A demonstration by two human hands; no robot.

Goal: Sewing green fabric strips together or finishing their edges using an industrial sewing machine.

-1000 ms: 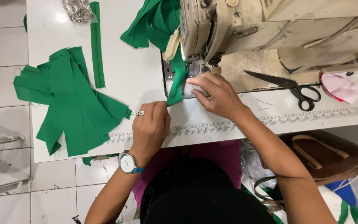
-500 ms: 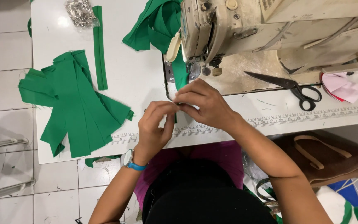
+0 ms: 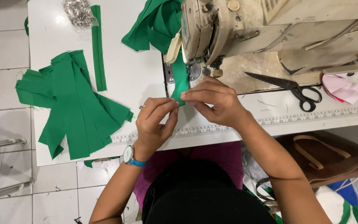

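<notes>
I see matt green cloth in the strip (image 3: 180, 83) and the fanned pieces (image 3: 69, 108). The worktop (image 3: 133, 70) is smooth, glossy white laminate. The sewing machine (image 3: 270, 29) is worn, scuffed cream-painted metal; the scissors (image 3: 295, 89) dark metal; the bag (image 3: 328, 157) brown leather.

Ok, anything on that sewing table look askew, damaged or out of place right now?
Mostly nothing. Both hands, left hand and right hand, pinch the green strip neatly below the needle. The pile of green pieces overhangs the table edge, and the scissors lie open.
</notes>
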